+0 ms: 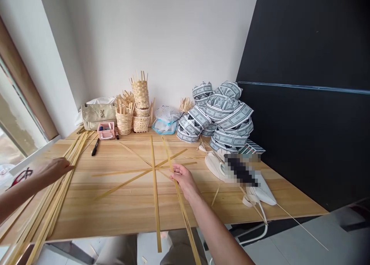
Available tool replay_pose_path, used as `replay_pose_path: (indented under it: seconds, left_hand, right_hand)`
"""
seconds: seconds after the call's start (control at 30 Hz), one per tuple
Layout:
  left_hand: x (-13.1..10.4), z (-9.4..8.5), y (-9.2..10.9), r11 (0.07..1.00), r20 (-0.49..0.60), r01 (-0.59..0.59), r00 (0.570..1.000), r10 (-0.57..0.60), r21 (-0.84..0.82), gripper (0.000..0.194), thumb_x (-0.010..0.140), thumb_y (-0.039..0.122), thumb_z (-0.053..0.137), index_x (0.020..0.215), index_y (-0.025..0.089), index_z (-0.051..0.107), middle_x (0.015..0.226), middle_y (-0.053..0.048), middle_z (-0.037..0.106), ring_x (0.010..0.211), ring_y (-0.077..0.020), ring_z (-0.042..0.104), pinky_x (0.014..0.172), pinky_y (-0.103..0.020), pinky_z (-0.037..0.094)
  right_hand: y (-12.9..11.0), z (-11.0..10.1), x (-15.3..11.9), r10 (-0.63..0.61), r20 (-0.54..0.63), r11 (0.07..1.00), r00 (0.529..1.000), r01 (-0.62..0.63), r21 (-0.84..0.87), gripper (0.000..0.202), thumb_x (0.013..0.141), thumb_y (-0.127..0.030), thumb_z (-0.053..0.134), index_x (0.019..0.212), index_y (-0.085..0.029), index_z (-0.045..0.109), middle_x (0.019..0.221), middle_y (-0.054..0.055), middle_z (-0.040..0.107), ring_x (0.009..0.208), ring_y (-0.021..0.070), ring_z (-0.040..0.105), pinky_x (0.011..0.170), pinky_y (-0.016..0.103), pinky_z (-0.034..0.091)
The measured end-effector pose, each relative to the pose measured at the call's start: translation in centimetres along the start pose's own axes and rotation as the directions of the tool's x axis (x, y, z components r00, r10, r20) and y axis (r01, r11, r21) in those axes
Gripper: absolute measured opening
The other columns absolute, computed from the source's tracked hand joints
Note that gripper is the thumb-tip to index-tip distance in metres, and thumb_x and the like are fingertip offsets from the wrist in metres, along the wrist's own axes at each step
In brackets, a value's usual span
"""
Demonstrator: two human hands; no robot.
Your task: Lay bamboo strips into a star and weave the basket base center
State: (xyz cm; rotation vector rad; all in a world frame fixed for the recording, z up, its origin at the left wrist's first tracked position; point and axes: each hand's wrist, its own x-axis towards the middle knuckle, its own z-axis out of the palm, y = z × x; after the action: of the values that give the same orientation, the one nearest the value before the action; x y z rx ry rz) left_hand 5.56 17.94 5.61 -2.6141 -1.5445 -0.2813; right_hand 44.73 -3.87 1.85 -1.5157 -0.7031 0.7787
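Note:
My right hand [185, 180] pinches a long flat bamboo strip [182, 203] between thumb and fingers, right of the middle of the table. That strip runs from the tabletop past the front edge. Left of it, another strip [156, 211] lies lengthwise over several crossed bamboo strips [124, 182], which fan out like a star. At the far left my left hand [56, 168] is over a bundle of long bamboo strips [62, 195], its thumb side touching them. Most of its fingers are hidden and slightly blurred.
Woven baskets [141, 95] stand at the back, beside a beige handbag [98, 116], a pink box [106, 130] and a black marker [95, 147]. Patterned paper-like bands [228, 114] are piled at back right. A white cord coil [214, 166] lies near the blurred-out dark object [241, 170].

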Motion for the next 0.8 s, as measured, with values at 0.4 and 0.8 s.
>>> replay_pose_path:
  seconds: [0.4,0.8]
  left_hand:
    - [0.6,1.8,24.2,0.725,0.014,-0.667,0.734,0.679,-0.173,0.023,0.08,0.011,0.044,0.1,0.017,0.055,0.104,-0.007,0.059,0.097,-0.0179,0.054,0.084,-0.028,0.044]
    - [0.1,3.5,25.1,0.751,-0.011,-0.64,0.762,0.647,-0.164,0.035,0.077,0.01,0.04,0.111,0.014,0.051,0.114,-0.01,0.055,0.107,-0.0203,0.049,0.092,-0.033,0.04]
  right_hand:
    - [-0.9,-7.4,0.2,-0.297,-0.045,0.52,0.954,0.122,-0.845,0.058,0.063,0.007,0.036,0.11,-0.023,0.051,0.088,0.001,0.055,0.069,0.011,0.054,0.066,0.021,0.039]
    - [1.6,-11.0,-1.0,-0.287,-0.172,0.4,0.942,-0.045,-0.915,0.045,0.07,-0.001,0.035,0.11,-0.015,0.051,0.1,0.008,0.055,0.095,0.018,0.052,0.082,0.026,0.039]
